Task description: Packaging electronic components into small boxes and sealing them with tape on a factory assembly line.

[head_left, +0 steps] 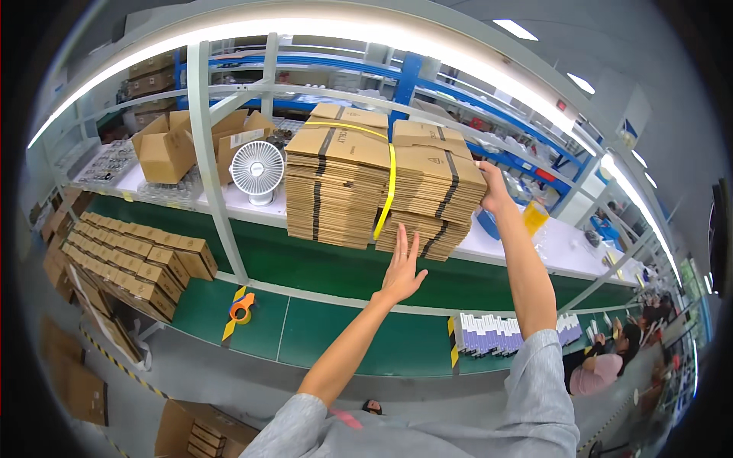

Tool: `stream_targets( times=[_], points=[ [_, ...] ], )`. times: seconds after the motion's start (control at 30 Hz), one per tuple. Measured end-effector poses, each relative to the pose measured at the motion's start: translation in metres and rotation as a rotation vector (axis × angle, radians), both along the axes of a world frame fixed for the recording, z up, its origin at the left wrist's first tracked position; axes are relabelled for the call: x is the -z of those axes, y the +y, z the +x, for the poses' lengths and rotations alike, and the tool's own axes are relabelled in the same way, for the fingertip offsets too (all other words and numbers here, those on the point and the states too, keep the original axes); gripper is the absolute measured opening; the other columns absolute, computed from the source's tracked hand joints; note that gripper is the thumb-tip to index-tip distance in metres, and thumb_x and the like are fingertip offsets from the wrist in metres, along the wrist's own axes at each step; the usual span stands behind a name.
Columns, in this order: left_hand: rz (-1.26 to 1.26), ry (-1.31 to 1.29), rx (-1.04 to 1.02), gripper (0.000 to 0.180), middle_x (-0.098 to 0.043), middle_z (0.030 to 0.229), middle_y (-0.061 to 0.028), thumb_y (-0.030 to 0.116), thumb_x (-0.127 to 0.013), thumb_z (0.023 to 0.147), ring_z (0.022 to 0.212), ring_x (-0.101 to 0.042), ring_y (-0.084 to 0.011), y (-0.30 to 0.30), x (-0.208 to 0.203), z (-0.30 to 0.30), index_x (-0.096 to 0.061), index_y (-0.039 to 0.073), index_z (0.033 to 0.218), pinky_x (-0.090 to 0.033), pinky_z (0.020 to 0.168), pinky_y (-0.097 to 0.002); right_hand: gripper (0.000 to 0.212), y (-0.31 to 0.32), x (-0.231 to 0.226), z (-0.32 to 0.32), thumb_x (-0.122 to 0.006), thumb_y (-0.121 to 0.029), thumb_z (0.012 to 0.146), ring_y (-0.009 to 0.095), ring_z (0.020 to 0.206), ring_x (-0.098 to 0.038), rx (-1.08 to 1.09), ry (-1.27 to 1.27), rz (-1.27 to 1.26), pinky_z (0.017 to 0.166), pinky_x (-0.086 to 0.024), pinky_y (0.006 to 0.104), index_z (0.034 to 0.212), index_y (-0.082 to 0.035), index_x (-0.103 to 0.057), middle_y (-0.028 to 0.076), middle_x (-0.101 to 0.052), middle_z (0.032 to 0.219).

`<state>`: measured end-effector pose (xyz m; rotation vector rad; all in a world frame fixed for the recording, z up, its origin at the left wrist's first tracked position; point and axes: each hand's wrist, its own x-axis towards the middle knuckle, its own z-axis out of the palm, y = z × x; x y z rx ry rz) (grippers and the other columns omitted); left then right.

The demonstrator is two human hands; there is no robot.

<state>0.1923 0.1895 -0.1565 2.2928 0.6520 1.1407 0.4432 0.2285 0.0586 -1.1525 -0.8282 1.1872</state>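
Observation:
Two tall stacks of flattened brown cardboard boxes stand side by side on the shelf before me. A yellow strap (392, 179) runs over the top of the left stack (336, 183) and down between the two. My left hand (402, 273) lies against the lower front of the right stack (427, 175), its fingers stretched out and spread. At that stack's right end, my right hand (492, 189) is curved against the side near the upper corner, with some fingers partly hidden.
A small white fan (257, 169) stands left of the stacks, beside open cartons (164, 149). Below runs a green bench (328, 340) with rows of small brown boxes (145, 263), an orange tape dispenser (241, 308) and white-and-purple boxes (492, 334). A grey post (217, 175) rises near the fan. Another person (603, 366) sits at far right.

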Motion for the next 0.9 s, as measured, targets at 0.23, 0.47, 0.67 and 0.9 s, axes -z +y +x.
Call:
stream_targets(
  times=[0.23, 0.47, 0.67, 0.9],
  points=[
    [0.006, 0.012, 0.053, 0.087, 0.017, 0.160, -0.0226, 0.013, -0.071, 0.085, 0.150, 0.001, -0.0394, 0.004, 0.009, -0.019, -0.018, -0.001, 0.153, -0.028, 0.117, -0.0426, 0.053, -0.020, -0.008, -0.038, -0.056, -0.045, 0.089, 0.028, 0.111, -0.059, 0.288, 0.018, -0.255, 0.090, -0.050, 0.0431, 0.125, -0.005, -0.058, 0.013, -0.062, 0.123],
    [-0.324, -0.294, 0.202, 0.058, -0.017, 0.159, -0.0246, 0.009, -0.066, 0.086, 0.145, -0.023, -0.0414, -0.005, 0.009, -0.055, -0.044, 0.001, 0.140, -0.027, 0.117, -0.0446, 0.051, -0.028, 0.014, -0.075, -0.067, -0.042, 0.087, 0.029, 0.098, -0.064, 0.220, 0.067, -0.136, 0.083, -0.053, 0.0447, 0.122, -0.006, -0.060, 0.013, -0.067, 0.112],
    [-0.533, -0.812, -0.523, 0.071, -0.011, 0.160, -0.0217, 0.028, -0.061, 0.097, 0.144, -0.025, -0.0377, 0.031, 0.035, -0.128, -0.024, 0.002, 0.151, -0.034, 0.110, -0.0460, 0.049, -0.061, 0.011, -0.043, -0.066, -0.037, 0.087, 0.028, 0.096, -0.065, 0.241, 0.089, -0.020, 0.083, -0.054, 0.0399, 0.121, -0.002, -0.059, 0.015, -0.067, 0.112],
    [-0.660, -0.533, -0.183, 0.068, -0.017, 0.159, -0.0197, 0.034, -0.057, 0.100, 0.145, -0.026, -0.0330, 0.005, 0.030, -0.115, -0.026, 0.003, 0.151, -0.037, 0.111, -0.0433, 0.050, -0.264, 0.031, -0.061, -0.065, -0.030, 0.088, 0.026, 0.093, -0.069, 0.454, -0.133, -0.015, 0.082, -0.057, 0.0387, 0.126, 0.003, -0.057, 0.016, -0.068, 0.111]
  ],
)
